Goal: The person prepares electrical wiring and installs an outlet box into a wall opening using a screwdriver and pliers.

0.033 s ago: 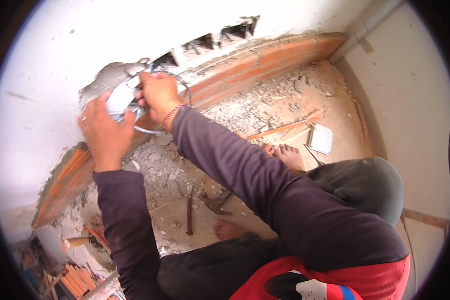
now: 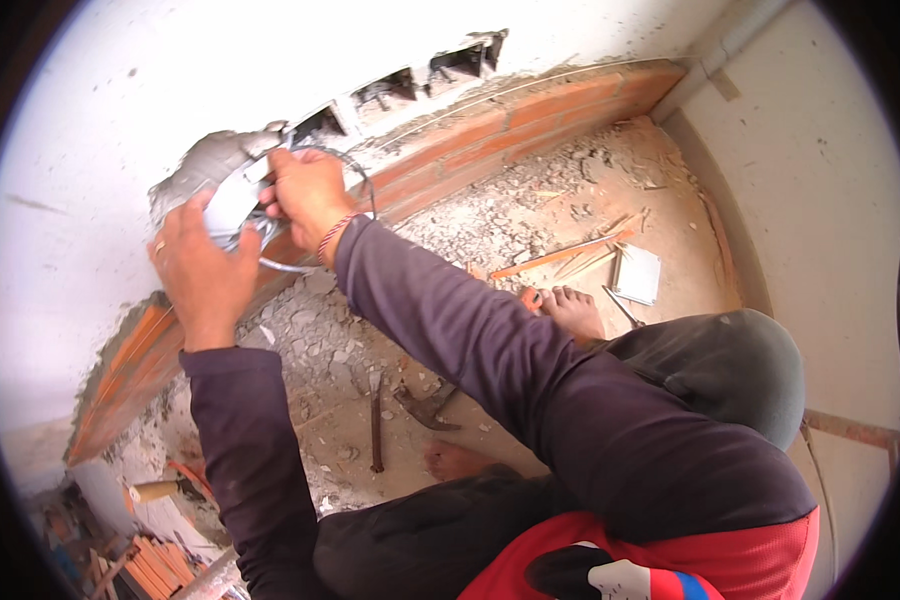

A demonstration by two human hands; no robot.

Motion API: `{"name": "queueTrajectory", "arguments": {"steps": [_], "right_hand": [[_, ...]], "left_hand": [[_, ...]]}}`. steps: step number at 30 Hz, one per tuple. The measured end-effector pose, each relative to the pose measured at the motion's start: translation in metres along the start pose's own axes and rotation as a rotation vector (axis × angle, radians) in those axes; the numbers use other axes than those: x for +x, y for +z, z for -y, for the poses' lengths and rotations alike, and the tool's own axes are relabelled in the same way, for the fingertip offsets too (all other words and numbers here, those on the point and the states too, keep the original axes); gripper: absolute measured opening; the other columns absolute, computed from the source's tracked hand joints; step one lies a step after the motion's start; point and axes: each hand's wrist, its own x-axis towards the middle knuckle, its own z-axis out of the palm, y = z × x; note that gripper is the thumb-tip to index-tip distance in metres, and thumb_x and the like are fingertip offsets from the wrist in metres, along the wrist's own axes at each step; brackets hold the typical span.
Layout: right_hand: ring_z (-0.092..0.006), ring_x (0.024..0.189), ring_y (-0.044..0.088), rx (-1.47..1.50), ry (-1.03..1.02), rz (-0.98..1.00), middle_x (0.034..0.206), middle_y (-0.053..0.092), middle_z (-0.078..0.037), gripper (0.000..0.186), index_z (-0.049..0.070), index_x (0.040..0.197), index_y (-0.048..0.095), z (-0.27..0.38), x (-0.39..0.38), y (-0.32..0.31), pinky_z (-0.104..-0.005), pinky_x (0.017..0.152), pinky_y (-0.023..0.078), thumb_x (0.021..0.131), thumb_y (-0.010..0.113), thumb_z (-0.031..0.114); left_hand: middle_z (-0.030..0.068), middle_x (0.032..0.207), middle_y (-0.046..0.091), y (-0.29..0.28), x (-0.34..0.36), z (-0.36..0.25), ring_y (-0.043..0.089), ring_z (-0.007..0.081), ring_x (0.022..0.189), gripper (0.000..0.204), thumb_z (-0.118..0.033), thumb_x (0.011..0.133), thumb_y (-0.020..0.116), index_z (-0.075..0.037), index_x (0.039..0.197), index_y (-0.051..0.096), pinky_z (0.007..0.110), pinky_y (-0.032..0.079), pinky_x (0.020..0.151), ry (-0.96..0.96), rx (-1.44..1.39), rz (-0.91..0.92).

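A white rectangular plate (image 2: 232,203) is held against the wall, beside a patch of grey mortar (image 2: 202,170). My left hand (image 2: 205,270) grips its lower left edge, with the thumb below and the fingers along the side. At the opposite edge, my right hand (image 2: 308,190) is closed in a pinch; its fingertips partly cover what they grip. Grey cable (image 2: 288,267) loops out below the plate and around my right wrist. The back of the plate is hidden.
Open wall boxes (image 2: 385,92) with wires run to the right above exposed brick (image 2: 490,130). Rubble (image 2: 320,345), a chisel (image 2: 376,425) and a hammer (image 2: 428,407) lie on the floor. A white square plate (image 2: 638,274) rests near my foot, beside wooden strips (image 2: 560,255).
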Motion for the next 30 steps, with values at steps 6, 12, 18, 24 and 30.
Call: {"name": "queueTrajectory", "arguments": {"steps": [6,12,18,24,30], "right_hand": [[-0.0123,0.052,0.059,0.051,-0.012,0.02,0.075,0.063,-0.009,0.018,-0.002,0.093,0.056,0.0,0.004,-0.009,-0.024,0.039,0.045,0.096,0.061,0.014],[-0.0164,0.05,0.061,0.128,-0.013,0.011,0.077,0.064,-0.013,0.013,-0.006,0.098,0.054,-0.007,-0.002,-0.002,-0.0281,0.038,0.046,0.093,0.058,0.005],[-0.0164,0.051,0.062,-0.268,-0.213,0.154,0.076,0.066,-0.01,0.011,-0.003,0.091,0.061,0.002,-0.04,-0.035,-0.0327,0.045,0.052,0.093,0.054,0.005],[-0.0329,0.065,0.064,-1.986,-0.262,1.168,0.068,0.063,-0.016,0.02,0.005,0.083,0.066,0.092,-0.04,-0.154,-0.0487,0.067,0.053,0.089,0.056,0.022],[-0.0394,0.086,0.067,-2.434,0.615,0.802,0.088,0.071,-0.017,0.025,0.01,0.095,0.069,0.215,-0.129,-0.323,-0.048,0.078,0.053,0.09,0.065,0.034]], "left_hand": [[0.0155,0.12,0.06,0.002,0.003,-0.001,0.055,0.0331,0.117,0.052,-0.029,0.08,0.073,-0.005,0.125,0.059,0.047,0.033,0.108,0.042,0.011,0.017],[0.0186,0.125,0.06,-0.007,0.005,-0.001,0.053,0.0359,0.121,0.052,-0.028,0.084,0.073,-0.005,0.128,0.058,0.047,0.036,0.107,0.09,-0.037,-0.068],[0.0135,0.124,0.064,-0.033,0.0,-0.034,0.057,0.0266,0.118,0.035,-0.022,0.095,0.067,-0.001,0.123,0.063,0.039,0.043,0.103,-0.009,-0.276,-0.279],[0.0219,0.111,0.065,-0.016,-0.027,-0.056,0.063,0.0292,0.104,0.034,-0.015,0.105,0.042,0.012,0.115,0.06,0.045,0.047,0.101,0.166,-1.133,-0.425],[0.0206,0.095,0.065,0.014,-0.076,-0.109,0.063,0.0261,0.091,0.041,-0.021,0.107,0.033,0.011,0.1,0.059,0.043,0.049,0.092,0.13,-1.603,0.031]]}}
